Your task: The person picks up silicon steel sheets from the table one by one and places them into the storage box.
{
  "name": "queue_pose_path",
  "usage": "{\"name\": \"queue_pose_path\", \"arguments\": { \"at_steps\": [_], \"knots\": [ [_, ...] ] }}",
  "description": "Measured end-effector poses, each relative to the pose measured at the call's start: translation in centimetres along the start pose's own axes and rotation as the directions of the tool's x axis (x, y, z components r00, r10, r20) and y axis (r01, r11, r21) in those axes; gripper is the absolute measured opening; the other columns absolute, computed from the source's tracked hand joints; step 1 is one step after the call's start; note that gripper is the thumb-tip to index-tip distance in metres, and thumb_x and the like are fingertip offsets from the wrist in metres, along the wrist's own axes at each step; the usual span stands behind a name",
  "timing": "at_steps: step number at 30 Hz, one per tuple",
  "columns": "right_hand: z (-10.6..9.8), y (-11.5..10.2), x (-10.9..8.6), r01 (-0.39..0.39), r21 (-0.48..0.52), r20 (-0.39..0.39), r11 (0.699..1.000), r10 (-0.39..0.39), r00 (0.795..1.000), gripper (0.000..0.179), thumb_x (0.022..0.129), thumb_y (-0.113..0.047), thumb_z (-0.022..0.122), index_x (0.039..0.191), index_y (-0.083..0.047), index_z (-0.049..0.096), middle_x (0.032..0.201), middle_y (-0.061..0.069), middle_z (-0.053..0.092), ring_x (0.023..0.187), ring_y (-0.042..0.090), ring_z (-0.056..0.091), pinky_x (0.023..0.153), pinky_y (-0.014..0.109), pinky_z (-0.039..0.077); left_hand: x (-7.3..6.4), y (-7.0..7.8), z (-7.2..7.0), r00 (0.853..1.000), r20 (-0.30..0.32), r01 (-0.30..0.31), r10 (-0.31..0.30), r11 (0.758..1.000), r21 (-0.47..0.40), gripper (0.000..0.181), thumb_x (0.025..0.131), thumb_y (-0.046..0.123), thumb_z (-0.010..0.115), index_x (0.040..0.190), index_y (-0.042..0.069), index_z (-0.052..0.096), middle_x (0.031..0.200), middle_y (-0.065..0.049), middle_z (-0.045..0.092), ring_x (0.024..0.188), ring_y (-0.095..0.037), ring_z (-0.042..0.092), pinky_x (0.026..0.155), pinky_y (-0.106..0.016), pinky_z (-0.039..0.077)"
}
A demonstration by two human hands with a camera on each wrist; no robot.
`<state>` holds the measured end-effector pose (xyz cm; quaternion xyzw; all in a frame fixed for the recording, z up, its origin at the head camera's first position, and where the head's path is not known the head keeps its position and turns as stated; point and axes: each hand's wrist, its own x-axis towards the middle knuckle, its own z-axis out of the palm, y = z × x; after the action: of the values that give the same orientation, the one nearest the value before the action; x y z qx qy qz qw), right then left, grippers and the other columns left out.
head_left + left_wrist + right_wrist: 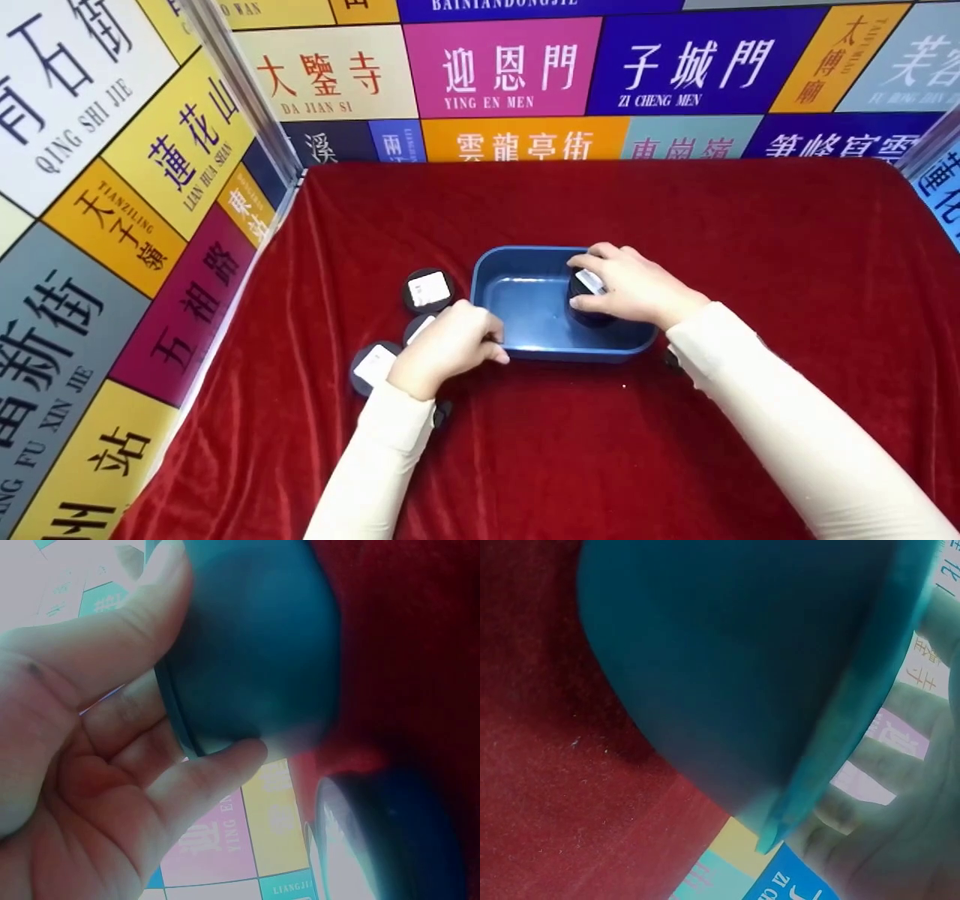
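A blue rectangular plastic bin point(570, 354) stands on the red cloth. My left hand point(450, 349) holds the bin at its near left corner, thumb and fingers around the rim and wall in the left wrist view. Inside the bin's right end is a round black container point(589, 309) with a white label on top. My right hand point(637, 285) grips this container from above, thumb on the near side and fingers on the far side. The bin's wall point(727, 652) hides the container in the right wrist view.
Left of the bin lie a labelled round black container point(429, 291), a second one point(373, 367) nearer, and a third point(415, 328) between them, partly behind my left hand. Red cloth point(637, 202) covers the table. Panels with Chinese lettering point(502, 67) stand behind and at the left.
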<state>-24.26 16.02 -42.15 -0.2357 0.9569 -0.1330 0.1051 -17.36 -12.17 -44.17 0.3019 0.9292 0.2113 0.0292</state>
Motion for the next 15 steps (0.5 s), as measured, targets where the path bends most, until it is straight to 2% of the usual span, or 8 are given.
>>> {"name": "queue_pose_path", "arguments": {
  "at_steps": [8,15],
  "knots": [
    [0.02,-0.06,-0.09,-0.014,-0.006,-0.004,1.000,0.014,1.000,0.070,0.087,-0.050,0.070,0.148,-0.021,0.051,0.147,0.012,0.048,0.123,0.035,0.048,0.098,0.050,0.048,0.03,-0.01,0.05,1.000,0.003,0.005,-0.005,1.000,0.001,0.017,0.081,0.030,0.084,0.078,0.015,0.076,0.072,0.005,0.071,0.068,-0.013,0.063,0.065,-0.029,0.055],
    [0.01,0.24,-0.48,-0.034,0.007,0.002,0.999,0.034,0.999,0.076,0.087,-0.058,0.069,0.151,-0.023,0.047,0.147,0.011,0.047,0.125,0.034,0.050,0.103,0.052,0.047,0.07,0.02,0.09,1.000,0.003,0.012,-0.012,1.000,0.010,0.017,0.082,0.031,0.084,0.077,0.017,0.075,0.070,0.006,0.070,0.066,-0.012,0.062,0.062,-0.028,0.053]
  ]
}}
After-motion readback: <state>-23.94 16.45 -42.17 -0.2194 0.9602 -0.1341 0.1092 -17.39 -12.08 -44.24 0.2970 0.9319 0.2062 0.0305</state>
